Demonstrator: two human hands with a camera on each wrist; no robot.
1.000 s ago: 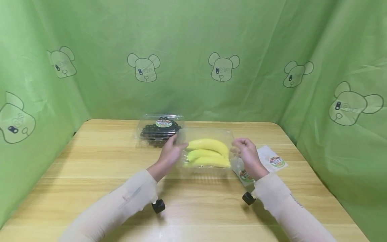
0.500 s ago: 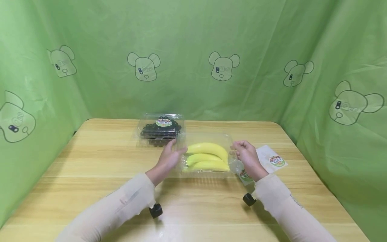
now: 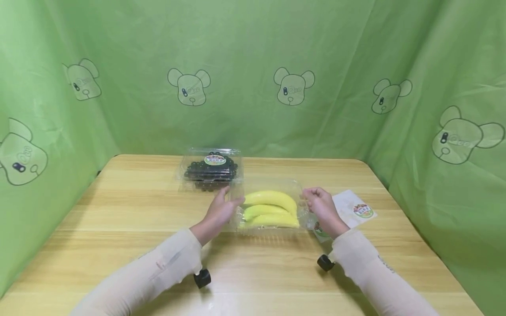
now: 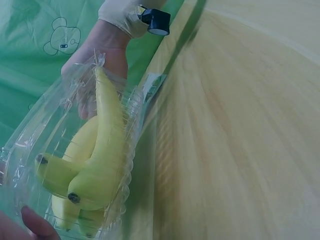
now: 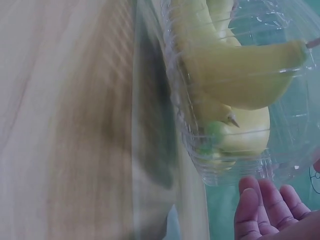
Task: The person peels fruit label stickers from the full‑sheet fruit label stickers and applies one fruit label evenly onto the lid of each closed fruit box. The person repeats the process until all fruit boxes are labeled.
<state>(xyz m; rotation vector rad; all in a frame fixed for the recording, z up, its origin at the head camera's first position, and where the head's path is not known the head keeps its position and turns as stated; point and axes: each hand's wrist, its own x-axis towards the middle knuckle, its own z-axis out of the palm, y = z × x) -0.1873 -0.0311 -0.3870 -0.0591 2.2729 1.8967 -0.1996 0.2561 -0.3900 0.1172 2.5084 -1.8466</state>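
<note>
Both hands hold a clear plastic clamshell box point(image 3: 272, 184) with several yellow bananas point(image 3: 272, 197) inside. My left hand point(image 3: 217, 213) grips its left side, the thumb lying over the edge; in the left wrist view only a bit of the left thumb point(image 4: 37, 223) shows. At the right side, my right hand point(image 3: 324, 208) holds the box edge with bent fingers. Its fingertips lie right at the plastic in the right wrist view, below the bananas point(image 5: 240, 80). A shadow on the wood runs under the box, which sits tilted with its front toward me.
Behind the left hand stands a second clear box holding dark grapes point(image 3: 209, 171), with an oval fruit label point(image 3: 215, 160) on its lid. White backing paper with round stickers point(image 3: 363, 211) lies by the right hand, partly covered. Green curtains point(image 3: 245, 123) border the wooden table point(image 3: 253, 272).
The box of bananas has come slightly down and toward me, both hands moving along with it. The grape box and the sticker paper stay in place.
</note>
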